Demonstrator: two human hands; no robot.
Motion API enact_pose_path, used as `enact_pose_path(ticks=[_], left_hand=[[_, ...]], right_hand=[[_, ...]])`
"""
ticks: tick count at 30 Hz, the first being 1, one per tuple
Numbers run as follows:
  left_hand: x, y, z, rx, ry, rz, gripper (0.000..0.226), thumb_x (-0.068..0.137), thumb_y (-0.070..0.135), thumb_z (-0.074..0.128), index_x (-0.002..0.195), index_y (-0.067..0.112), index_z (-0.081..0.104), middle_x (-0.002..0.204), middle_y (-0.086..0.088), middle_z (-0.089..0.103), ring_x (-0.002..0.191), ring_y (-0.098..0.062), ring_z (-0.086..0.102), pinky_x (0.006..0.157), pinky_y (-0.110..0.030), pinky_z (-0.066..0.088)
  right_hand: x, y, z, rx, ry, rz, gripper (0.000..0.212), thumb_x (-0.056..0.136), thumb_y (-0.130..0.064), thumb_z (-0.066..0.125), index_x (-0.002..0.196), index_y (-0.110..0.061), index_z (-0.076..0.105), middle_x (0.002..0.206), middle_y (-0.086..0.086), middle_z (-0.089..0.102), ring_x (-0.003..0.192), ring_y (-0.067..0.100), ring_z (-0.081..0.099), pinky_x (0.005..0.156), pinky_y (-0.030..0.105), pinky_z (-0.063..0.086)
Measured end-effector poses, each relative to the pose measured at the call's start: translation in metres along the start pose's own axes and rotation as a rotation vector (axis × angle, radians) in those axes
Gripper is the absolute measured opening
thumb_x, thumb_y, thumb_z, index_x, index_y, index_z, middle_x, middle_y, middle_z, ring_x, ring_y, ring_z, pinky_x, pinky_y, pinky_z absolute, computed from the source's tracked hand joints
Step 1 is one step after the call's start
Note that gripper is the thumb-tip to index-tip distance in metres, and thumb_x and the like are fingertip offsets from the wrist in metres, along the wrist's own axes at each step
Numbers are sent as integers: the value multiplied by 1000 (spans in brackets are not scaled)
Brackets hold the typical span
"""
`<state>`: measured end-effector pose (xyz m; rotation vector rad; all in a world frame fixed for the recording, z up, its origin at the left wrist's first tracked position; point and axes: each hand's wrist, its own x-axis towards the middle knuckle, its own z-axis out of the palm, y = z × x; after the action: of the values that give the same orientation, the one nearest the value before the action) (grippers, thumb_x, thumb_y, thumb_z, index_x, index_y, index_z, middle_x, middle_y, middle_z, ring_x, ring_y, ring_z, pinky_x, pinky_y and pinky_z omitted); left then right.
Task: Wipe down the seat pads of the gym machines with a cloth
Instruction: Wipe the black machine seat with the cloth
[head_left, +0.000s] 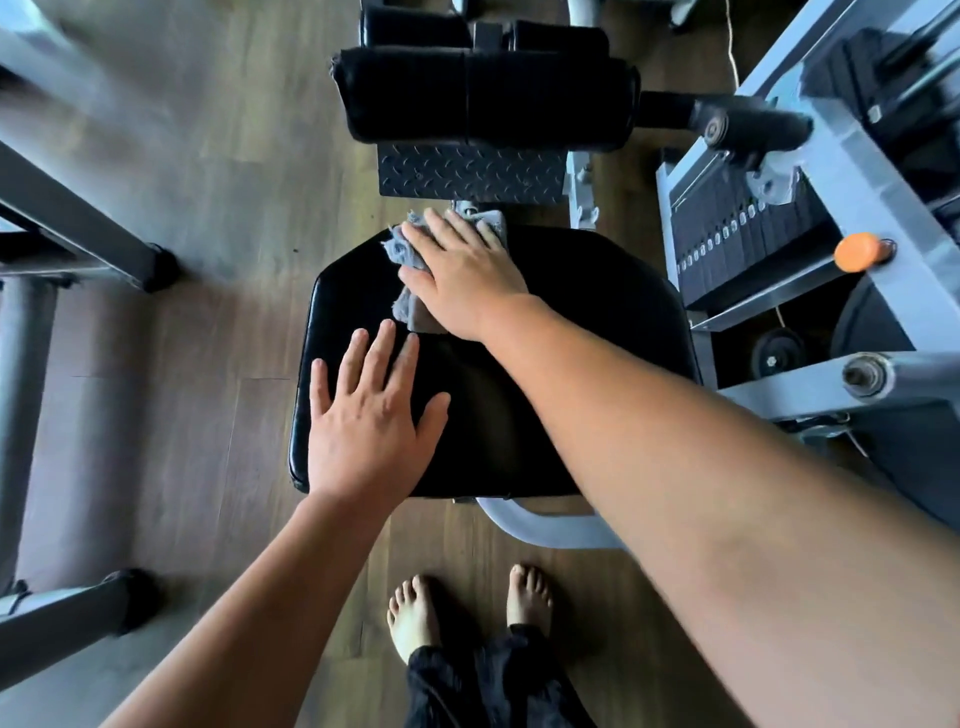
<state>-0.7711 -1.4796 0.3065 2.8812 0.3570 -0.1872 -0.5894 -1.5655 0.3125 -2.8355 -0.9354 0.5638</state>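
The right hand (465, 275) lies flat on the grey cloth (402, 252), grip spread with straight fingers, pressing it onto the far edge of the black seat pad (597, 322). The left hand (369, 421) rests on the pad's near left part, grip also spread, holding nothing. A leg roller (483, 101) lies beyond; a weight stack (727, 244) stands right.

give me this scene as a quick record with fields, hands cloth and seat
seat pad: black, glossy
cloth: grey, frayed, at the seat pad's far edge
right hand: flat, presses the cloth on the seat pad
left hand: flat, fingers spread, rests on the seat pad's near left
beyond: black roller pad
right side: weight stack, orange knob
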Motion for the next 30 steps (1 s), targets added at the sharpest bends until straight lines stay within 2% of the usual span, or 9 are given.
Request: enact_pose_path(ticks=[2, 5, 8, 10, 14, 16, 19, 23, 30], left_hand=[[-1, 0, -1, -1, -4, 0, 73, 98, 65, 23, 161, 28, 26, 171, 2, 17, 159, -23, 7, 127, -55, 8], [0, -1, -2, -3, -16, 3, 71, 100, 64, 27, 161, 28, 25, 171, 2, 16, 159, -23, 7, 127, -55, 7], [-1, -2, -1, -23, -5, 7, 70, 101, 62, 34, 161, 26, 29, 170, 1, 20, 159, -25, 10, 127, -55, 9], [-1, -1, -1, -33, -5, 7, 70, 101, 61, 36, 160, 25, 30, 170, 0, 21, 158, -25, 11, 127, -56, 10], [0, 1, -2, -34, -10, 9, 70, 100, 61, 37, 160, 24, 31, 170, -1, 22, 158, -27, 13, 126, -57, 11], [0, 2, -4, -36, -24, 9, 71, 99, 61, 37, 160, 25, 31, 170, 0, 21, 158, -27, 13, 126, -57, 12], [5, -3, -9, -10, -73, 41, 74, 98, 64, 33, 162, 27, 25, 171, 2, 16, 158, -24, 9, 127, -55, 12], [7, -22, -16, 14, -67, 142, 72, 99, 65, 34, 160, 27, 30, 170, 1, 19, 157, -24, 17, 124, -54, 22], [-4, -65, -27, -41, -26, 98, 74, 95, 64, 37, 158, 25, 36, 167, -1, 28, 153, -26, 24, 120, -53, 30]], right_hand=[[-25, 40, 0, -14, 13, -14, 62, 106, -56, 20, 163, -34, 11, 172, -4, 5, 158, 16, 0, 128, 43, -1], [-72, 110, -2, -26, 50, 175, 61, 106, -57, 15, 163, -35, 8, 172, -6, 3, 158, 14, -1, 128, 41, -2], [-105, 111, 6, -17, 56, 330, 63, 105, -58, 15, 163, -34, 7, 172, -4, 1, 158, 17, -2, 128, 43, -1], [-133, 78, 18, -19, 70, 295, 64, 105, -58, 17, 163, -32, 8, 172, -1, 1, 158, 19, -2, 128, 44, 1], [-203, 36, 41, -53, 42, 42, 63, 105, -56, 22, 162, -30, 17, 171, 0, 9, 158, 20, 4, 128, 46, 8], [-195, 60, 36, -44, 31, 34, 63, 105, -58, 19, 162, -32, 18, 171, -2, 10, 158, 19, 6, 128, 47, 10], [-144, 91, 22, -33, 75, 251, 63, 104, -59, 16, 162, -34, 12, 172, -4, 6, 158, 18, 2, 128, 46, 6], [-95, 72, 18, -23, 94, 393, 67, 105, -57, 19, 163, -26, 10, 172, 3, 4, 158, 23, 1, 128, 46, 3], [-163, -28, 50, -71, 47, -67, 68, 103, -57, 26, 162, -23, 21, 171, 4, 11, 158, 22, 7, 127, 49, 11]])
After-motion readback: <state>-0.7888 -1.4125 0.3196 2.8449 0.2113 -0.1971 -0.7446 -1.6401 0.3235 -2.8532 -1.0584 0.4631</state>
